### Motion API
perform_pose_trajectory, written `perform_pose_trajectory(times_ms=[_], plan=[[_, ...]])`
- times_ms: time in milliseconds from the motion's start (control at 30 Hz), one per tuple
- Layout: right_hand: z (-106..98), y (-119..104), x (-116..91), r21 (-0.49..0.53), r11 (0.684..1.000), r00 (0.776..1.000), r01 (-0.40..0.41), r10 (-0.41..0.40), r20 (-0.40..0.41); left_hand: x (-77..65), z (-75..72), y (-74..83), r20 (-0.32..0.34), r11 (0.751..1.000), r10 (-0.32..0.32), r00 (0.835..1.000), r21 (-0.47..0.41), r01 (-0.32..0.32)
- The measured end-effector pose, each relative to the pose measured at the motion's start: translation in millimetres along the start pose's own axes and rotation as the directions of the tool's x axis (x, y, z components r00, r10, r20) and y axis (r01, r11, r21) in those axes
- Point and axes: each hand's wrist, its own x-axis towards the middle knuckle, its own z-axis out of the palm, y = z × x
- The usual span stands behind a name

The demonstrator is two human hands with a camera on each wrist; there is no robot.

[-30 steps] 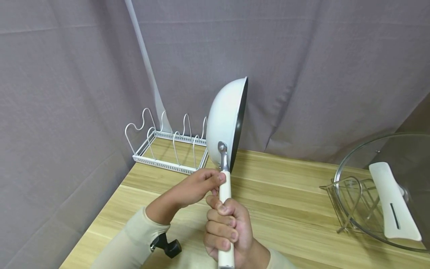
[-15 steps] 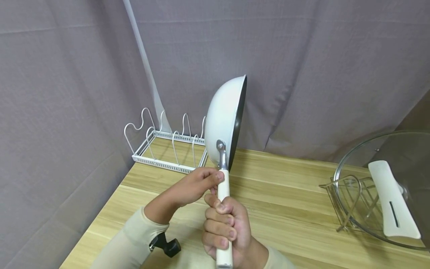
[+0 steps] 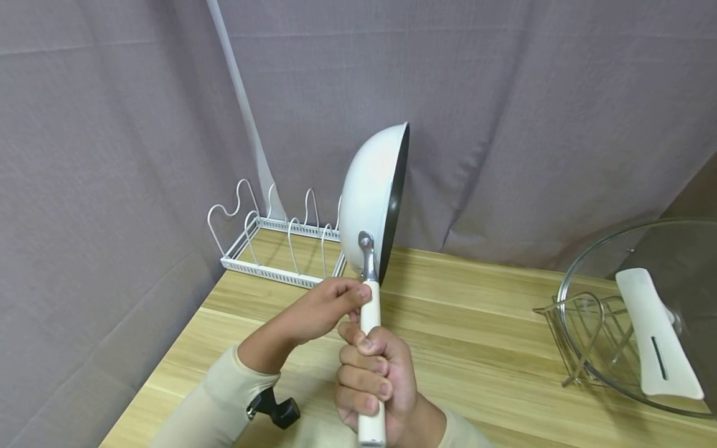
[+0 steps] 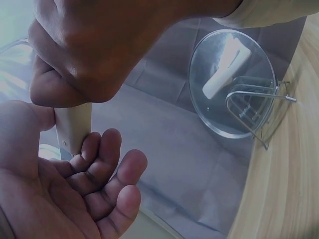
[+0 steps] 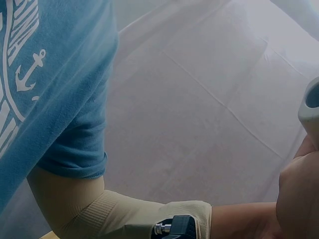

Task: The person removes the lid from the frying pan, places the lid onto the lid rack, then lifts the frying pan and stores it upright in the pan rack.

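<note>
A white wok with a dark inside is held on edge, its bowl facing right. My right hand grips the lower part of its cream handle, fingers wrapped round it. Higher up, close to the metal joint, my left hand pinches that handle between thumb and forefinger. In the left wrist view the other left fingers are loosely bent beside the handle. The right wrist view catches only the handle's end at the right edge. Just left of the wok, a white wire rack stands on the table.
At the right, a glass lid with a cream handle leans in a metal wire stand. Grey curtains hang behind and to the left of the wooden table. The wok's bowl overlaps the rack's right end.
The wok has shifted slightly left and up, with both hands moving along on the handle. Their hold looks the same. The rack and lid stay in place.
</note>
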Motion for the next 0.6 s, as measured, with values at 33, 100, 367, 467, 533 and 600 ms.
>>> perform_pose_trajectory(times_ms=[33, 100, 367, 467, 533, 600], plan=[[0.1, -0.1, -0.2, 0.0, 1.0, 1.0, -0.001, 0.001, 0.001, 0.1, 0.3, 0.1, -0.001, 1.0, 0.004, 1.0, 0.002, -0.004], [0.3, -0.3, -0.6, 0.0, 1.0, 1.0, -0.002, 0.002, 0.005, 0.0, 0.9, 0.4, -0.004, 1.0, 0.009, 1.0, 0.003, -0.009], [1.2, 0.1, 0.8, -0.006, 1.0, 1.0, -0.007, 0.007, 0.017, -1.1, -0.4, 1.6, -0.007, 1.0, 0.027, 1.0, 0.004, -0.027], [1.9, 0.1, 1.3, -0.008, 1.0, 1.0, -0.01, 0.01, 0.02, -1.6, -1.0, 2.7, -0.01, 1.0, 0.03, 0.999, 0.006, -0.03], [2.5, 0.1, 1.6, -0.008, 1.0, 1.0, -0.011, 0.011, 0.018, -1.8, -1.3, 3.4, -0.015, 0.999, 0.031, 0.999, 0.01, -0.031], [2.8, 0.2, 2.0, -0.008, 1.0, 1.0, -0.012, 0.012, 0.018, -1.7, -1.7, 3.8, -0.017, 0.999, 0.035, 0.999, 0.01, -0.035]])
